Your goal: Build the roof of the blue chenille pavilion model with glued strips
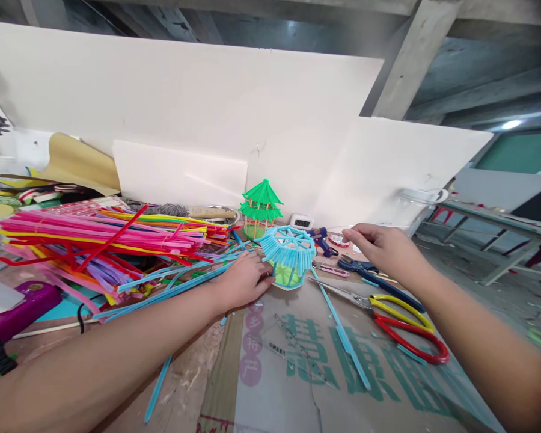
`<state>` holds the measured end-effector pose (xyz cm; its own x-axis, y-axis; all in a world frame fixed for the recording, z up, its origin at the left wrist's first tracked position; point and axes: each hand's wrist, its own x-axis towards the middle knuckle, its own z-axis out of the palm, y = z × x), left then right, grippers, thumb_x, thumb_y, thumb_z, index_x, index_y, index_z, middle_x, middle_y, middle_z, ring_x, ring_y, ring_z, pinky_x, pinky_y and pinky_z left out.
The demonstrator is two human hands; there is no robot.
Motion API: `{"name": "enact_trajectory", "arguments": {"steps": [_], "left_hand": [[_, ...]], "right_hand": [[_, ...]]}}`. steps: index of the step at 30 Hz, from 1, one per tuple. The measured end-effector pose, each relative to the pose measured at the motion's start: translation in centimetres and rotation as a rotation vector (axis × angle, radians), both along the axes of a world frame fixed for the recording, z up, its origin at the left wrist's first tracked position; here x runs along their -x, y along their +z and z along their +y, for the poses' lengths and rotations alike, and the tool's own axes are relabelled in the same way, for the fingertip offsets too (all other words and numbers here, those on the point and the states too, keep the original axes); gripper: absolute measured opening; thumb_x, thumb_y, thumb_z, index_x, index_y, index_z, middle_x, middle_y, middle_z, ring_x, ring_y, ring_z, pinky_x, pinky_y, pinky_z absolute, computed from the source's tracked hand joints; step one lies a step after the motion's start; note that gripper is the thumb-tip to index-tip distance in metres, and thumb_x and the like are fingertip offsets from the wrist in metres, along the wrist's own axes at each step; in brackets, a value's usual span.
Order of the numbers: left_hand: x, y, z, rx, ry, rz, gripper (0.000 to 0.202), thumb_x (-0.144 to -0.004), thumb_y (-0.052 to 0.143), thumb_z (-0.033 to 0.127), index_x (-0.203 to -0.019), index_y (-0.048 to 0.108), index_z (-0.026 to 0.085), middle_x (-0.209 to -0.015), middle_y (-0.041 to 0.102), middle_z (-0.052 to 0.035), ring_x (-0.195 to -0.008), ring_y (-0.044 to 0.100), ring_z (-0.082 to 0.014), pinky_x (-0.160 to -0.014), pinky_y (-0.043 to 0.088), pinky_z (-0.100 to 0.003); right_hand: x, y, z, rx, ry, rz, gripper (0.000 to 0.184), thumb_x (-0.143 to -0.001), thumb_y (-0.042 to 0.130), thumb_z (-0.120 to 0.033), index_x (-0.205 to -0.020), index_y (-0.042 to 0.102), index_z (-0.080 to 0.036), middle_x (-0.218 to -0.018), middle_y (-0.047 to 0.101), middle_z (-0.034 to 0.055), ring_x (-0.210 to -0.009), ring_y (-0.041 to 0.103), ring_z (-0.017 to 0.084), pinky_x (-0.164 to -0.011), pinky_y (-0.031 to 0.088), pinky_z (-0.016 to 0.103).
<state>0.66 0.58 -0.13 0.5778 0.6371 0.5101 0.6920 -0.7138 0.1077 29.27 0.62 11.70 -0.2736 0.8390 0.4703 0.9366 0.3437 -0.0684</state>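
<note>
- Model with blue pipe-cleaner roof and green base (pixel 291 248): left hand (pixel 246 279) curls beside its left, likely steadying it; pinch unclear.
- Right hand (pixel 379 243) hovers right, fingers bent; cannot tell if pinching.

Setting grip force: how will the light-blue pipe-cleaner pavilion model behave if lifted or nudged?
The light-blue pipe-cleaner pavilion model is probably light for its size: it's slim strips with open gaps on top. A firm pinch could bend its slender roof. Rolling seems unlikely, given its angular green base.
</note>
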Motion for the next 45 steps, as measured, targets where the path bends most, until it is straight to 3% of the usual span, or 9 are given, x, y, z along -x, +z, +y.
{"name": "enact_trajectory", "arguments": {"steps": [9,15,20,26,33,37,42,45], "left_hand": [[-0.1,0.1,0.1,-0.005,0.025,0.007,0.024,-0.092,0.048,0.033,-0.074,0.058,0.019,-0.08,0.063,-0.0064,-0.082,0.057,-0.0217,-0.076,0.039,-0.035],[-0.2,0.2,0.1,0.048,0.021,0.029,0.023,-0.091,0.046,0.029,-0.073,0.055,0.018,-0.078,0.063,-0.005,-0.078,0.056,-0.0201,-0.077,0.038,-0.035],[-0.2,0.3,0.1,0.053,0.012,0.035,0.023,-0.091,0.045,0.027,-0.071,0.053,0.018,-0.076,0.063,-0.0041,-0.074,0.055,-0.019,-0.075,0.037,-0.034],[-0.1,0.1,0.3,0.054,0.01,0.049,0.024,-0.092,0.043,0.029,-0.075,0.056,0.018,-0.079,0.064,-0.0044,-0.077,0.056,-0.0201,-0.075,0.037,-0.035],[0.0,0.1,0.3,0.069,0.021,0.044,0.024,-0.092,0.042,0.03,-0.078,0.058,0.018,-0.081,0.065,-0.0052,-0.08,0.057,-0.0211,-0.074,0.039,-0.034],[-0.1,0.1,0.3,0.064,0.047,0.067,0.026,-0.093,0.042,0.031,-0.078,0.059,0.018,-0.078,0.064,-0.0051,-0.079,0.057,-0.022,-0.074,0.039,-0.035],[0.0,-0.1,0.4,0.056,0.064,0.088,0.027,-0.093,0.042,0.033,-0.076,0.058,0.018,-0.077,0.063,-0.0047,-0.078,0.057,-0.0215,-0.073,0.039,-0.034],[0.0,-0.1,0.5,0.052,0.069,0.101,0.028,-0.093,0.042,0.033,-0.075,0.057,0.018,-0.076,0.063,-0.0043,-0.078,0.057,-0.0212,-0.073,0.039,-0.034]], "right_hand": [[-0.7,-0.2,0.7,0.038,0.024,-0.028,0.043,-0.091,0.04,-0.053,-0.079,0.068,-0.022,-0.054,0.06,0.0001,-0.05,0.049,0.015,-0.052,0.032,0.027],[-2.1,-0.8,1.6,0.151,0.077,-0.114,0.026,-0.087,0.05,-0.04,-0.08,0.067,-0.022,-0.07,0.068,0.0014,-0.061,0.055,0.015,-0.055,0.033,0.025],[-1.5,0.1,0.4,0.156,0.05,-0.103,0.032,-0.086,0.051,-0.046,-0.072,0.065,-0.021,-0.06,0.063,0.0008,-0.054,0.05,0.014,-0.051,0.029,0.026],[-1.1,1.0,-0.9,0.143,0.088,-0.058,0.024,-0.088,0.049,-0.033,-0.087,0.069,-0.021,-0.073,0.068,0.0011,-0.064,0.056,0.014,-0.056,0.033,0.024],[-0.7,0.5,-2.3,0.174,0.113,-0.253,0.022,-0.088,0.05,-0.029,-0.09,0.071,-0.024,-0.077,0.07,0.0021,-0.061,0.055,0.015,-0.056,0.029,0.026],[-3.2,-0.9,-2.2,0.192,0.096,-0.262,0.023,-0.089,0.049,-0.028,-0.091,0.071,-0.024,-0.085,0.073,0.0033,-0.069,0.061,0.017,-0.059,0.033,0.026],[-8.7,-3.7,0.9,0.3,-0.065,-0.262,0.021,-0.083,0.054,-0.027,-0.091,0.074,-0.025,-0.091,0.075,0.0023,-0.079,0.065,0.019,-0.066,0.041,0.026],[-10.5,-5.1,2.3,0.333,-0.093,-0.261,0.022,-0.081,0.056,-0.028,-0.093,0.075,-0.026,-0.09,0.075,0.0017,-0.078,0.066,0.018,-0.067,0.043,0.026]]}}
